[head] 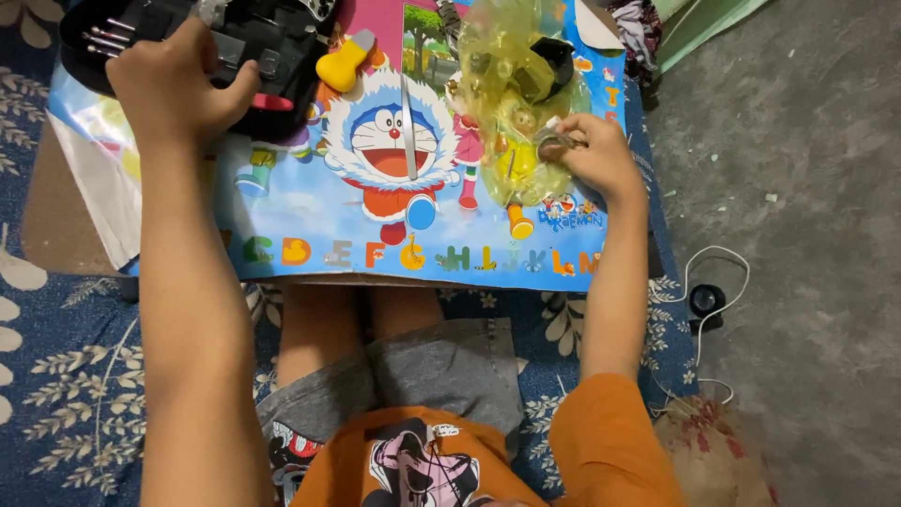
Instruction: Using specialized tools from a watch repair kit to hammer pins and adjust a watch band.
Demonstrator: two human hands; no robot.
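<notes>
A low table covered with a cartoon alphabet mat [310,246] stands on a blue floral rug [66,376] beside bare grey floor. At the mat's far left corner, the left hand [174,84] rests on a black tool case [267,42], fingers curled together over its edge. Toward the mat's right side, the right hand [596,155] pinches a small grey metal part [552,143] against a crumpled yellow plastic bag [511,84].

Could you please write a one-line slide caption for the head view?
Left hand on black tool case, right hand pinching a small part by yellow bag.

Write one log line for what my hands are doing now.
left hand: on black tool case | right hand: pinching small grey part | beside: yellow plastic bag | surface: cartoon board
</notes>
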